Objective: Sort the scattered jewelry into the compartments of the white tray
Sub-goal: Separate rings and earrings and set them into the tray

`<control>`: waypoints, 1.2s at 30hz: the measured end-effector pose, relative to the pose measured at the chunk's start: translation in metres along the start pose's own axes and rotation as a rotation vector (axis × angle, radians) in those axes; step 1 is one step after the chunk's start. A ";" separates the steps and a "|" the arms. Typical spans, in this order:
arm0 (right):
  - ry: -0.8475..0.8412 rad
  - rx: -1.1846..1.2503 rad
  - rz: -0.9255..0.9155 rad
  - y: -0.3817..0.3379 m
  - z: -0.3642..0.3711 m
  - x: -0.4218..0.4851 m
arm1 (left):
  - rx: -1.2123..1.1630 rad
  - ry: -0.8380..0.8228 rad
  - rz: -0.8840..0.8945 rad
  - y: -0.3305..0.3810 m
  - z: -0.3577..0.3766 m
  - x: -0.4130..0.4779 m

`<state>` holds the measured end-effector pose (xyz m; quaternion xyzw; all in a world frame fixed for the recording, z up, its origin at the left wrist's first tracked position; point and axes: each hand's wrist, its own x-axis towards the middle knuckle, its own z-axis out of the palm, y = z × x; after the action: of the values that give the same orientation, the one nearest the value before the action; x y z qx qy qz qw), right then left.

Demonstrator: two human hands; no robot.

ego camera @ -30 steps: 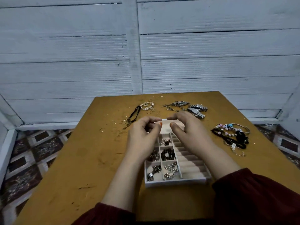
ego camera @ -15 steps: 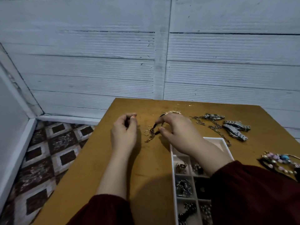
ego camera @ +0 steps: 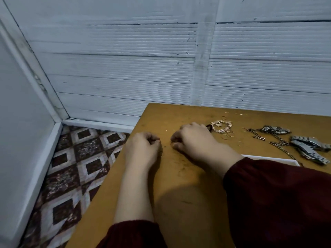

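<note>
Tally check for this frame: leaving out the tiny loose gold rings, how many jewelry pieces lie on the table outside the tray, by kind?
Beaded bracelet: 1
Black cord: 1, partly hidden behind the right hand
Silver chain: 1, though it might be two tangled together
Silver link bands: 3, two of them overlapping on the right
Total: 6

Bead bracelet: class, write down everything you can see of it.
The bead bracelet is a loop of pale pink and whitish beads with small metallic charms, lying flat on the brown table near its far edge. Thin gold rings lie scattered beside it. A dark cord meets its left side; the right hand is close but apart.
</note>
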<state>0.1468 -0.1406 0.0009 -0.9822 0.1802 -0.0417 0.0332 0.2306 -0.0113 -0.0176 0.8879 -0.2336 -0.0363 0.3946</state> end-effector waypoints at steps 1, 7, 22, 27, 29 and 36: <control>0.001 -0.010 0.003 -0.001 0.001 0.003 | 0.011 -0.011 -0.010 0.001 0.000 -0.001; -0.022 0.008 0.063 -0.005 0.003 0.015 | 0.042 -0.084 -0.066 0.001 -0.002 -0.002; -0.066 0.122 0.114 -0.005 0.003 0.018 | 0.089 -0.174 -0.072 0.002 -0.006 -0.005; -0.032 0.131 0.112 -0.005 0.004 0.014 | 0.086 -0.190 -0.105 0.001 -0.002 -0.003; -0.024 0.130 0.112 -0.005 0.005 0.014 | 0.115 -0.200 -0.125 0.002 0.000 -0.003; -0.035 0.164 0.129 -0.005 0.007 0.014 | 0.145 -0.219 -0.224 0.004 0.000 -0.003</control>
<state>0.1620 -0.1402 -0.0044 -0.9630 0.2387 -0.0372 0.1193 0.2270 -0.0122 -0.0152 0.9253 -0.1768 -0.1594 0.2953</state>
